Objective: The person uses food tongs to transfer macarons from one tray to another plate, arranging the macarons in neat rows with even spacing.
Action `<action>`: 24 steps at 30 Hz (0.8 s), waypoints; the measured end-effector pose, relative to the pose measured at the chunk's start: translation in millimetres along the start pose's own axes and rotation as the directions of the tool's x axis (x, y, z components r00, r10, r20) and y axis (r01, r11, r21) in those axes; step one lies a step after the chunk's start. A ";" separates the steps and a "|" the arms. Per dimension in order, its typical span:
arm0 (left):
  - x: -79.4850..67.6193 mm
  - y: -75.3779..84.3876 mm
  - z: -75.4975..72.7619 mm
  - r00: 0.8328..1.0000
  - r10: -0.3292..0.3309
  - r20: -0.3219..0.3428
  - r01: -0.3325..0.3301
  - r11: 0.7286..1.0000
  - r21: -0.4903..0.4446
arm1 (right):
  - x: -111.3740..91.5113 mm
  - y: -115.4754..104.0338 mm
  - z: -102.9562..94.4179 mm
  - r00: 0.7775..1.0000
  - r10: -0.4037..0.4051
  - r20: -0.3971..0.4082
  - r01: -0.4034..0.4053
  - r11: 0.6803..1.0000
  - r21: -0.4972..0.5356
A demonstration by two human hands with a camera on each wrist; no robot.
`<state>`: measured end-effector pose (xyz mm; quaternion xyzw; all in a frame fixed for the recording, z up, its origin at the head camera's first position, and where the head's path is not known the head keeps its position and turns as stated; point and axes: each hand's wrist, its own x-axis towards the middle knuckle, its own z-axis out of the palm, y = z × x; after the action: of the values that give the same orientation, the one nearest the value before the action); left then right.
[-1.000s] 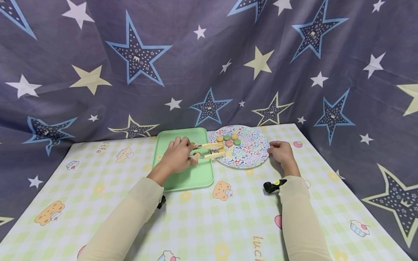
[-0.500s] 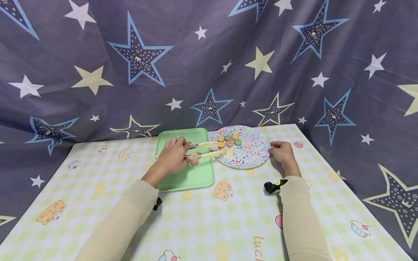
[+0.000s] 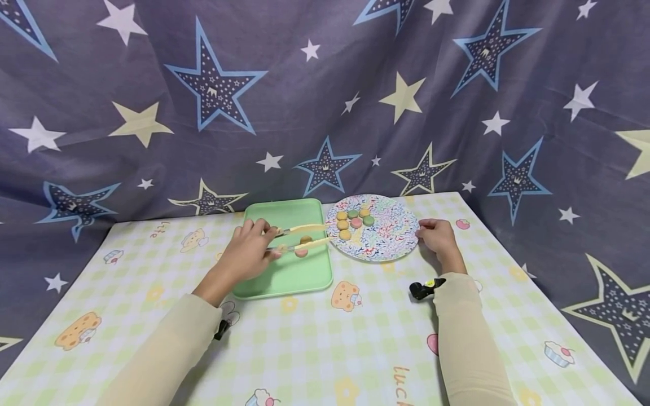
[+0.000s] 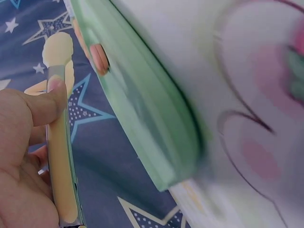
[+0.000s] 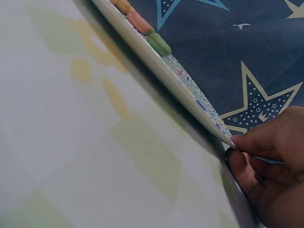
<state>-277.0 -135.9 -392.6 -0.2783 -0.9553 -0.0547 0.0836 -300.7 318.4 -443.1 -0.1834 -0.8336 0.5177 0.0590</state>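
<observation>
My left hand (image 3: 244,251) grips a pair of tongs (image 3: 308,228) with cream-coloured ends. Their arms are spread, nothing sits between the tips, and they point right over the green tray (image 3: 289,282) to the plate's left edge. Below them on the tray lie a brown macaron (image 3: 306,239) and a pink macaron (image 3: 302,253). My right hand (image 3: 438,237) pinches the right rim of a round, colour-speckled plate (image 3: 393,239); the right wrist view shows thumb and fingers on the rim (image 5: 223,135). Several yellow, green and pink macarons sit on the plate's left half, a yellow macaron (image 3: 345,234) nearest the tongs.
Tray and plate stand side by side at the back of a table with a green-checked cloth (image 3: 315,349). A dark curtain with stars (image 3: 284,101) hangs right behind them. Black wrist cameras, such as the right wrist camera (image 3: 426,289), stick out from both sleeves.
The tongs have let go of a yellow macaron, which now rests on the plate. My left hand has drawn back left and toward me with them. My right hand stays at the rim.
</observation>
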 end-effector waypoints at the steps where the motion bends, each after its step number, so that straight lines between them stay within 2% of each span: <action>1: -2.7 -2.3 0.0 1.000 -0.001 -0.001 0.001 1.000 0.001 | 0.1 -0.1 0.1 1.000 0.000 -0.002 0.000 1.000 -0.001; 15: -39.5 -28.8 1.9 0.999 0.004 -0.041 -0.005 1.000 -0.028 | 1.3 0.9 1.5 1.000 0.001 -0.009 -0.001 1.000 -0.010; 24: -49.7 -35.7 2.2 1.000 0.001 -0.019 -0.002 0.999 -0.054 | 0.9 1.0 2.5 1.000 0.002 -0.011 -0.002 1.000 -0.019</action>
<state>-255.3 -191.5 -406.3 -0.2805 -0.9524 -0.0830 0.0854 -302.1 317.0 -445.3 -0.1874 -0.8381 0.5087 0.0614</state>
